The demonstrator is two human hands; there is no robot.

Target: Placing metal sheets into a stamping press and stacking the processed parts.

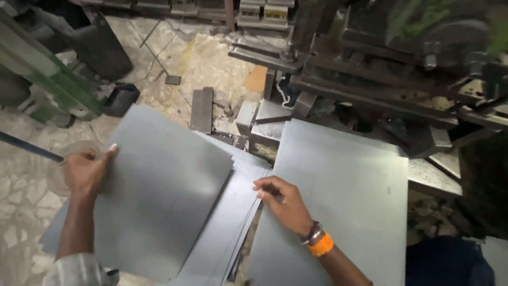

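Observation:
My left hand (87, 172) grips the left edge of the top grey metal sheet (159, 185), which lies on a stack of similar sheets (233, 222) at the lower left. My right hand (283, 201), with an orange band and bracelets at the wrist, rests with its fingertips pinching the left edge of a second large grey sheet (344, 190). That sheet lies flat in front of the dark press machine (381, 58), beside the stack.
A heavy dark machine fills the upper right, with steel blocks (264, 119) at its base. A flat metal bar (201, 108) lies on the stained concrete floor (211, 58). Green machine parts (47, 79) and a black box (120, 99) stand at the left.

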